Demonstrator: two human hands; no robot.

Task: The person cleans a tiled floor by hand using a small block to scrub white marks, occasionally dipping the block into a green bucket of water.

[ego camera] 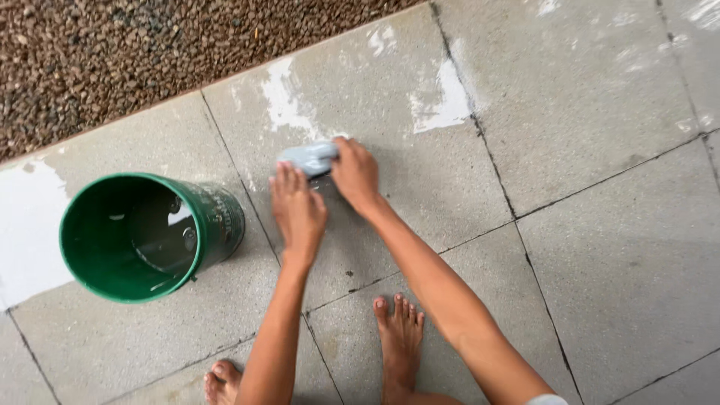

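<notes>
Grey speckled floor tiles [585, 247], square and matte, with thin dark joints running slantwise, fill most of the view from the head camera; pale, whitish patches smear the tiles beyond the cloth and a larger white patch lies past the far side of the bucket from it. A strip of coarse brown gravel [112, 52], made of small rough stones, borders the tiles along a straight edge well beyond the cloth. The crumpled cloth [309, 157], soft, light grey-blue and bunched into a lumpy wad, lies on a tile that looks damp and slightly glossy around it. The right hand [355, 174] is closed over the cloth's right end, fingers curled down on it. The left hand [297, 208] lies flat, fingers together and stretched forward, fingertips touching the cloth's near edge. Left of the cloth and near it stands a round green bucket [142, 232], smooth plastic, tilted so that its open mouth shows; a little water glints inside at the bottom. Two bare feet [399, 337] rest on the tiles on the near side of the cloth, beneath the outstretched forearms.
</notes>
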